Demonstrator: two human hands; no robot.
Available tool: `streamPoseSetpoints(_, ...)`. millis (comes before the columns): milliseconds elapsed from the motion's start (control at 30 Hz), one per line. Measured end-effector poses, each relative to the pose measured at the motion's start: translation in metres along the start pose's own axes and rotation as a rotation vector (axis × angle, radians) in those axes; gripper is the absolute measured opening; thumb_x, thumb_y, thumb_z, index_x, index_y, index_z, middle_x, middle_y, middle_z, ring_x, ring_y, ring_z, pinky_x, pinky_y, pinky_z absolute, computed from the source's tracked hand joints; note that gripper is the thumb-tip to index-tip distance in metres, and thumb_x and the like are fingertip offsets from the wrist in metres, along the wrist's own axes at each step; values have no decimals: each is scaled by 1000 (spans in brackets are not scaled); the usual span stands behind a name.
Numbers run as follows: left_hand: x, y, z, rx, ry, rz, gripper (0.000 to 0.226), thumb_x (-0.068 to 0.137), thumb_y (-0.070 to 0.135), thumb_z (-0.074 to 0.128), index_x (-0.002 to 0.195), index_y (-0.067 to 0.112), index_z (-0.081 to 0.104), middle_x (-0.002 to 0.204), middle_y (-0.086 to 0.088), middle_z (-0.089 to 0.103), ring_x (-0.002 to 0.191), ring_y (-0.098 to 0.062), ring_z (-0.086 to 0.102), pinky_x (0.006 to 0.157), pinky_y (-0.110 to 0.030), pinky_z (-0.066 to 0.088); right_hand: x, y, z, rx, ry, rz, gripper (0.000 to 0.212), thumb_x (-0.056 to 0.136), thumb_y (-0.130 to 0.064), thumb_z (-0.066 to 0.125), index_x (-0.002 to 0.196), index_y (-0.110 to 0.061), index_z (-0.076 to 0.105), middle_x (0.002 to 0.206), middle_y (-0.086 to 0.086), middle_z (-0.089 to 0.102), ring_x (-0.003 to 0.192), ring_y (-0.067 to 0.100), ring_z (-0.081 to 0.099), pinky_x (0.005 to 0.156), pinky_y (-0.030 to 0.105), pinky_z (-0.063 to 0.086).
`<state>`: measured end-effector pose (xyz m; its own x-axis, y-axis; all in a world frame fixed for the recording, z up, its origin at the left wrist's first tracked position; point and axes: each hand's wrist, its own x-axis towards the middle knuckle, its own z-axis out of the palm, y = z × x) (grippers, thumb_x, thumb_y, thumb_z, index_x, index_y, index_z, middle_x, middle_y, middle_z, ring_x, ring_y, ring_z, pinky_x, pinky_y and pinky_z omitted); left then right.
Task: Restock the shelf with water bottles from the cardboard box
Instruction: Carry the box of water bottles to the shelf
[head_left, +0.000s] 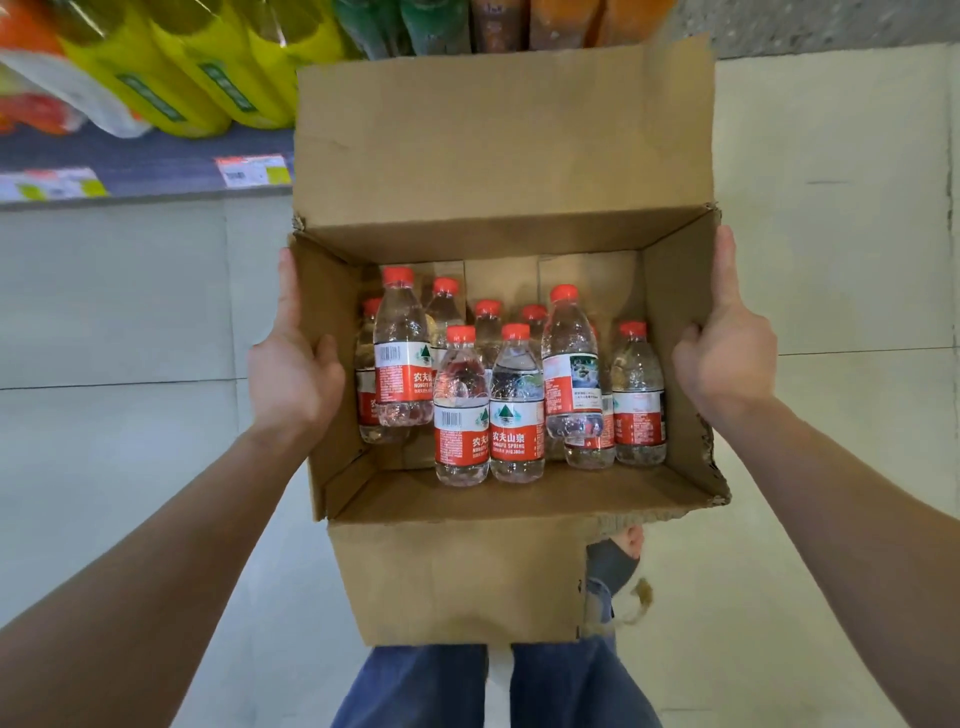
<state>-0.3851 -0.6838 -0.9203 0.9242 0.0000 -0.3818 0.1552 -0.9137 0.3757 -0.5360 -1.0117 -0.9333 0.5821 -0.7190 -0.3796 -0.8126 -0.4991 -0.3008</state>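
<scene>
An open brown cardboard box (498, 156) hangs in front of me above the floor, its flaps folded out. Inside stand several clear water bottles (517, 405) with red caps and red-and-white labels. My left hand (291, 364) grips the box's left wall, thumb inside over the rim and fingers outside. My right hand (727, 358) grips the right wall the same way. The shelf (145, 171) lies at the upper left, beyond the box.
The shelf's grey edge carries price tags (252, 170), with yellow bottles (218, 78) and other drinks above it. More coloured bottles (498, 23) line the top. Pale floor tiles (831, 234) spread below; my legs and a foot (613, 561) show under the box.
</scene>
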Motion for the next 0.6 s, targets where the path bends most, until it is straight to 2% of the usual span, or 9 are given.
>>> streamPoseSetpoints(67, -6, -6, -38, -1, -2, 0, 92, 102, 7, 53, 166, 43, -4, 63, -8, 58, 56, -21, 54, 70, -38, 48, -23, -29, -20, -13, -14, -5, 100, 93, -5, 51, 157, -50, -11, 57, 10, 54, 50, 23, 50, 63, 37, 51)
streamPoseSetpoints(167, -7, -27, -96, -11, 26, 50, 93, 100, 6, 56, 167, 39, 1, 59, -8, 56, 54, -25, 52, 73, -42, 52, -64, -75, -47, -27, 1, -14, 100, 93, -7, 53, 157, -49, -12, 56, 8, 53, 49, 21, 48, 60, 35, 45)
streamPoseSetpoints(333, 9, -80, -180, -10, 32, 100, 91, 101, 8, 56, 167, 39, 1, 60, -4, 51, 58, -27, 49, 78, -46, 53, -147, -158, -57, -31, 38, 33, 99, 95, -7, 54, 160, -44, -10, 57, 5, 51, 50, 15, 44, 64, 33, 44)
streamPoseSetpoints(400, 18, -119, -219, -27, 59, 134, 90, 102, 9, 54, 167, 39, 0, 62, -12, 58, 59, -33, 56, 79, -51, 57, -188, -201, -49, -7, 90, 46, 97, 95, -7, 54, 161, -43, -7, 57, 2, 47, 49, 14, 40, 67, 34, 46)
streamPoseSetpoints(467, 28, -161, -259, -41, 88, 154, 89, 102, 10, 53, 167, 39, 0, 76, -23, 69, 71, -43, 66, 83, -54, 59, -226, -247, -43, 14, 143, 35, 95, 96, -6, 54, 161, -44, -4, 58, 3, 45, 51, 20, 40, 74, 38, 49)
streamPoseSetpoints(533, 34, -195, -302, -70, 63, 199, 89, 102, 8, 52, 167, 39, 0, 70, -15, 66, 63, -35, 63, 78, -44, 58, -261, -291, -35, 30, 144, 23, 93, 96, -7, 54, 161, -45, -1, 66, 9, 48, 64, 34, 52, 82, 43, 52)
streamPoseSetpoints(600, 45, -230, -342, -76, 75, 217, 90, 101, 6, 52, 167, 38, 1, 58, -3, 57, 52, -20, 56, 63, -28, 48, -293, -335, -25, 35, 148, 11, 92, 97, -8, 55, 161, -46, 1, 73, 12, 50, 79, 45, 61, 85, 47, 53)
